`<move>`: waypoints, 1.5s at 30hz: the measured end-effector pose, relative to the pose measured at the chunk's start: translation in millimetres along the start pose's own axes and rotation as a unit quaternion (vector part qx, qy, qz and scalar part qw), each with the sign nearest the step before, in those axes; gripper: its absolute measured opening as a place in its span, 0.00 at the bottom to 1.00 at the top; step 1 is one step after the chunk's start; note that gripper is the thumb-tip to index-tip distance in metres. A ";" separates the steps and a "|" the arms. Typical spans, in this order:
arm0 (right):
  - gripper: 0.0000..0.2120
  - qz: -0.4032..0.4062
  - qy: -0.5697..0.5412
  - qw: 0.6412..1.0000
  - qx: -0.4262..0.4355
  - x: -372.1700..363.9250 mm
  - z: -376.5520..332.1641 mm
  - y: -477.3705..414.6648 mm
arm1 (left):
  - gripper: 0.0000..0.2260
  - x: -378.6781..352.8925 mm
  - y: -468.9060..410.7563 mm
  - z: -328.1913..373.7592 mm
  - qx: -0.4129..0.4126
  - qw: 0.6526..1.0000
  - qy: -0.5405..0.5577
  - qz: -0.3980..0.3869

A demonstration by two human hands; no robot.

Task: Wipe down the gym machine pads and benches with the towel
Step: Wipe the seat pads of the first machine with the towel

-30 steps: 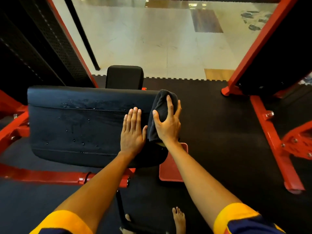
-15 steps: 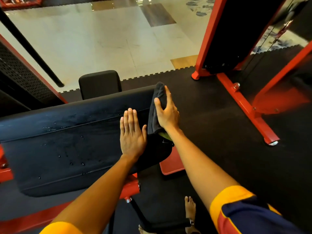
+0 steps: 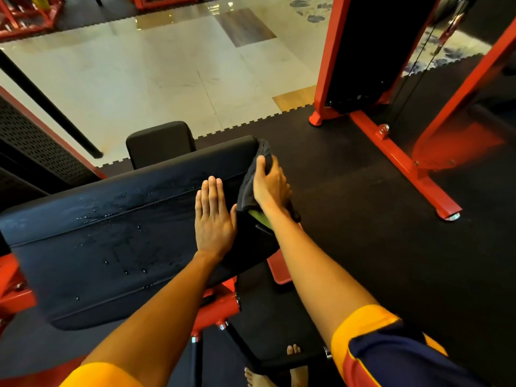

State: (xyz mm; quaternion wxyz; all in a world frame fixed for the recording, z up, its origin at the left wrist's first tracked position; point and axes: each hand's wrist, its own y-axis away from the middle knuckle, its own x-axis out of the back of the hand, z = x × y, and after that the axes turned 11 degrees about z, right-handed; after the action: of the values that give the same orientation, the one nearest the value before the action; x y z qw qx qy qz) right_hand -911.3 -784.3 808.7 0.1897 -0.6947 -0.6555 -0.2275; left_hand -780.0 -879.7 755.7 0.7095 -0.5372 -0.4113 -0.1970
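A wide black pad [image 3: 111, 241] of a red-framed gym machine lies across the lower left, with water droplets on its top. My left hand [image 3: 213, 219] rests flat on the pad near its right end, fingers straight and together. A dark grey towel [image 3: 252, 177] hangs over the pad's right end. My right hand [image 3: 269, 185] grips the towel against that end, thumb on the near side and fingers wrapped over the far side. A bit of green shows under the wrist.
A smaller black pad [image 3: 160, 142] stands behind the wide one. A red machine frame [image 3: 396, 152] with a black weight stack cover rises at the right on black rubber matting. Pale tiled floor [image 3: 167, 74] lies beyond. My bare feet [image 3: 293, 358] stand below.
My right hand has slid the towel further round the pad's right end, the fingers curling over it. My left hand has stayed flat on the pad. The camera view swung right.
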 end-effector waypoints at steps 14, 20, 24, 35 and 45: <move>0.30 0.150 0.071 0.986 -0.009 -29.8 25.2 49.9 | 0.29 21.0 10.5 -49.8 -0.111 0.992 0.051 -0.021; 0.28 0.211 0.183 0.940 0.197 -64.0 39.5 119.6 | 0.28 25.2 9.7 -83.8 -0.193 0.979 0.059 -0.035; 0.33 0.184 0.203 0.906 0.322 -46.2 75.9 147.7 | 0.27 27.4 6.4 -95.7 -0.233 0.969 0.073 -0.038; 0.39 0.254 0.110 0.961 0.018 -38.2 43.5 75.9 | 0.27 35.5 -8.4 -98.6 -0.306 0.946 0.060 -0.085; 0.34 0.263 0.178 0.946 0.066 -48.7 47.8 88.7 | 0.28 17.6 -16.9 -82.3 -0.388 0.918 0.035 -0.079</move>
State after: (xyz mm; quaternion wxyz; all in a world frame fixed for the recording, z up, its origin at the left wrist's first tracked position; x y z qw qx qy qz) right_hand -821.5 -803.7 744.9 0.4021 -0.7762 -0.4186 -0.2461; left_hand -751.3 -958.7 772.9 0.4415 -0.7291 -0.3186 -0.4147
